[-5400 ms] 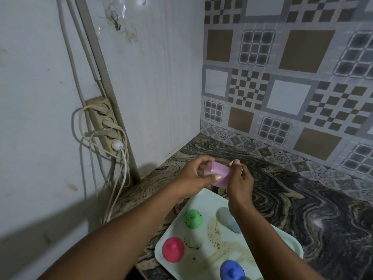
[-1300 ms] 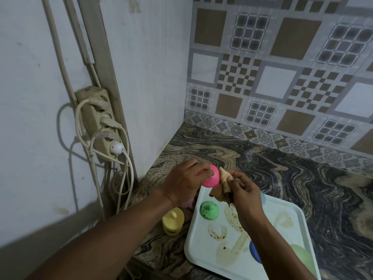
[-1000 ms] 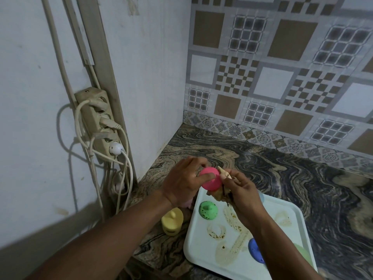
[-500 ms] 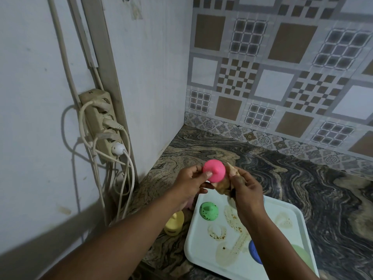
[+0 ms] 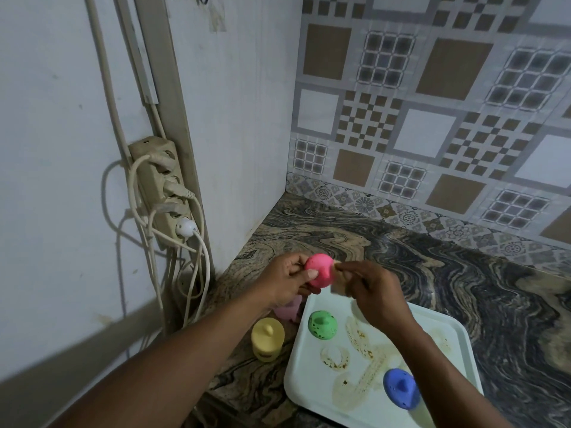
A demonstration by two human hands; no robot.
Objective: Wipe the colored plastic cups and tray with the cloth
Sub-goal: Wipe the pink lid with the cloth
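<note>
slip risk: you held the hot-pink cup (image 5: 320,270) by fingertips only, above the counter edge and the tray (image 5: 457,332); a hard rub from the cloth (image 5: 337,281) could have popped it out of your hand, likely onto the green cup (image 5: 322,324) or off the front edge.
missed-dirt risk: the cloth met only the cup's right side; without turning the cup you'd probably have left its far face unwiped.
smear risk: the cloth looked tan and soiled, though too bunched to read well; it might have spread grime instead of lifting it.
tray risk: brown stains sat on the tray between the green cup and the blue cup (image 5: 401,392); both were speckled, so I judged them not wiped yet.
left hand (image 5: 285,281): raised over the counter (image 5: 463,273), palm toward you, thumb and fingers curled and pinching the hot-pink cup, its closed end facing the camera.
right hand (image 5: 375,293): just beside the left, back of hand up, fingers pressed together on the bunched cloth, which touched the cup.
cup location: hot-pink cup in the air, near the tray's far-left corner.
others: yellow cup (image 5: 267,338) and pale pink cup (image 5: 289,310) stood inverted on the counter left of the tray, the pale pink partly hidden by your left wrist.
power strip (image 5: 160,189): on the wall to your left, well apart from the work.
</note>
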